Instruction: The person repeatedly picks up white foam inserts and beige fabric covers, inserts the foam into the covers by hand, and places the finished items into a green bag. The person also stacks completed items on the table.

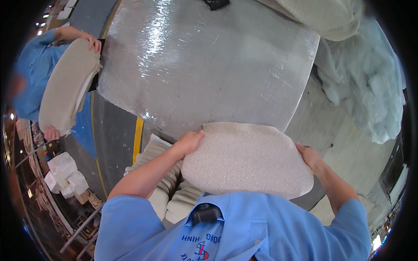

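A beige fabric cushion (248, 161), wide with rounded corners, is held up flat in front of my chest. My left hand (191, 141) grips its upper left edge, the fingers partly hidden behind it. At its right edge my right hand (308, 155) is closed on the side, with the fingertips out of sight. The cushion's upper edge overlaps the near side of a table covered in clear plastic film (209, 65). Below my left forearm, beside the cushion, lie stacked pale cushions (159, 169).
At the left a co-worker in a blue shirt (32, 82) holds a similar beige cushion (69, 85). More beige cushions (322, 17) lie at the table's far right corner. Crumpled clear plastic bags (361, 78) sit at the right. A dark object (216, 4) lies on the table's far edge.
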`<move>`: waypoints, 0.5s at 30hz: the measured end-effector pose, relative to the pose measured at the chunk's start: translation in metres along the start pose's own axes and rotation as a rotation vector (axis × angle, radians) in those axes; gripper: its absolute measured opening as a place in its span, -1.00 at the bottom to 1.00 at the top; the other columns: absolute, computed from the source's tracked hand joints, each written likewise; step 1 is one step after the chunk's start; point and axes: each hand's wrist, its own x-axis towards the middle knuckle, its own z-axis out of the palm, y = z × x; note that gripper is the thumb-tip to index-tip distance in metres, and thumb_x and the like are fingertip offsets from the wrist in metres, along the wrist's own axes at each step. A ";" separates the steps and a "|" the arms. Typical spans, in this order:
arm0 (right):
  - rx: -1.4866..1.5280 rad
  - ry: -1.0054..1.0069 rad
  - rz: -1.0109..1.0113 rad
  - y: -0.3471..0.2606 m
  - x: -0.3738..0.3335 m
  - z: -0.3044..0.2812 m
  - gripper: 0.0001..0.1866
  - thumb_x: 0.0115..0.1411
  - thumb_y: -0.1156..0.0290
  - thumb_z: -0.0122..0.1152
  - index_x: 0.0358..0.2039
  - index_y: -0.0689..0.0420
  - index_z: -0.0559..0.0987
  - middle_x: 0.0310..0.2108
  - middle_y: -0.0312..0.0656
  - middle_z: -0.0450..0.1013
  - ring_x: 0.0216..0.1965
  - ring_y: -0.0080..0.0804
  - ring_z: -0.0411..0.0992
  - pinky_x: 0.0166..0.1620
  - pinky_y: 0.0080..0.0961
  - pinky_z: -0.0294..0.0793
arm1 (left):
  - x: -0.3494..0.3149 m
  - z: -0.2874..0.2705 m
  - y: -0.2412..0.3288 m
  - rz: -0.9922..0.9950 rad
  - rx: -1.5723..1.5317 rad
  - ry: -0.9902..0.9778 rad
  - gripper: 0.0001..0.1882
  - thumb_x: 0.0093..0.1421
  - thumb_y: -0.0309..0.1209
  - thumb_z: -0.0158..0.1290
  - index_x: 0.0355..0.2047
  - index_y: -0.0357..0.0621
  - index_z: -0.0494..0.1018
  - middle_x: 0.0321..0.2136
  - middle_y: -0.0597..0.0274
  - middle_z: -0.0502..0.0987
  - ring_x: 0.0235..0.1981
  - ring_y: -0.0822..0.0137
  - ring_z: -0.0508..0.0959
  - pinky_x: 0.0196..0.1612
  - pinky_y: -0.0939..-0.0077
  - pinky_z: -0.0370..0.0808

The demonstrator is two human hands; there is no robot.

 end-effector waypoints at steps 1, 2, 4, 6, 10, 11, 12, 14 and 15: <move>-0.036 0.004 -0.023 -0.003 0.003 0.000 -0.36 0.54 -0.09 0.04 0.13 0.31 0.66 0.02 0.07 0.64 0.00 -0.14 0.63 0.10 -0.15 0.54 | 0.002 -0.001 -0.002 0.038 0.038 -0.010 -0.22 0.50 0.15 -0.07 0.17 -0.49 0.53 0.03 -0.19 0.65 0.00 0.06 0.69 0.10 0.15 0.57; -0.031 -0.007 -0.042 -0.008 0.007 0.001 -0.37 0.55 -0.09 0.03 0.12 0.29 0.67 0.01 0.05 0.65 -0.01 -0.15 0.63 0.09 -0.16 0.53 | 0.007 -0.001 -0.002 0.014 0.077 0.012 -0.21 0.51 0.16 -0.09 0.17 -0.49 0.54 0.05 -0.20 0.65 0.02 0.04 0.68 0.11 0.14 0.57; -0.039 -0.028 -0.088 -0.014 0.025 0.001 -0.38 0.56 -0.09 0.01 0.10 0.26 0.70 -0.01 0.03 0.67 -0.04 -0.18 0.63 0.08 -0.19 0.53 | 0.013 -0.004 0.012 -0.033 0.138 0.066 -0.20 0.51 0.17 -0.13 0.17 -0.48 0.55 0.08 -0.23 0.64 0.07 0.01 0.67 0.14 0.12 0.56; -0.097 -0.032 -0.100 -0.019 0.028 -0.003 -0.35 0.56 -0.13 -0.01 0.15 0.25 0.67 0.01 0.03 0.66 -0.01 -0.17 0.63 0.13 -0.18 0.53 | 0.010 -0.008 0.024 -0.063 0.093 0.082 -0.15 0.51 0.23 -0.16 0.23 -0.45 0.51 0.12 -0.23 0.61 0.11 -0.01 0.66 0.17 0.10 0.56; 0.286 -0.086 -0.119 0.014 0.031 -0.008 -0.19 0.51 -0.24 0.03 0.38 0.28 0.43 0.22 0.04 0.55 0.07 -0.11 0.62 0.20 -0.16 0.55 | -0.027 -0.004 0.017 -0.038 -0.477 0.083 -0.08 0.48 0.32 -0.16 0.38 -0.35 0.37 0.20 -0.19 0.57 0.10 -0.02 0.67 0.15 0.03 0.59; 0.377 -0.268 -0.121 0.022 0.025 -0.017 -0.15 0.50 -0.27 0.02 0.43 0.26 0.34 0.27 0.04 0.50 0.12 -0.09 0.60 0.23 -0.13 0.56 | -0.046 -0.006 0.012 -0.010 -0.521 0.039 -0.12 0.47 0.28 -0.10 0.37 -0.35 0.36 0.17 -0.20 0.57 0.03 0.00 0.68 0.08 0.03 0.63; 0.473 -0.446 -0.111 0.029 0.012 -0.026 -0.10 0.49 -0.29 0.01 0.48 0.25 0.25 0.33 0.04 0.44 0.16 -0.08 0.58 0.26 -0.11 0.56 | -0.076 -0.012 0.011 0.015 -0.555 -0.015 -0.15 0.46 0.25 -0.04 0.36 -0.35 0.36 0.14 -0.20 0.57 -0.04 0.01 0.70 0.00 0.03 0.67; 0.369 -0.408 -0.107 0.039 -0.033 -0.031 -0.16 0.51 -0.23 0.02 0.47 0.23 0.27 0.36 0.05 0.41 0.23 -0.07 0.54 0.24 -0.05 0.58 | -0.137 -0.005 0.007 0.030 -0.534 -0.035 -0.19 0.46 0.16 0.05 0.38 -0.33 0.29 0.13 -0.19 0.55 -0.14 0.06 0.72 -0.12 0.07 0.73; 0.320 -0.386 -0.106 0.035 -0.062 -0.026 -0.19 0.52 -0.20 0.02 0.46 0.23 0.28 0.37 0.06 0.40 0.26 -0.07 0.52 0.23 -0.01 0.59 | -0.165 0.006 0.004 0.032 -0.470 -0.006 -0.19 0.46 0.11 0.09 0.41 -0.30 0.23 0.15 -0.18 0.53 -0.16 0.09 0.72 -0.15 0.11 0.74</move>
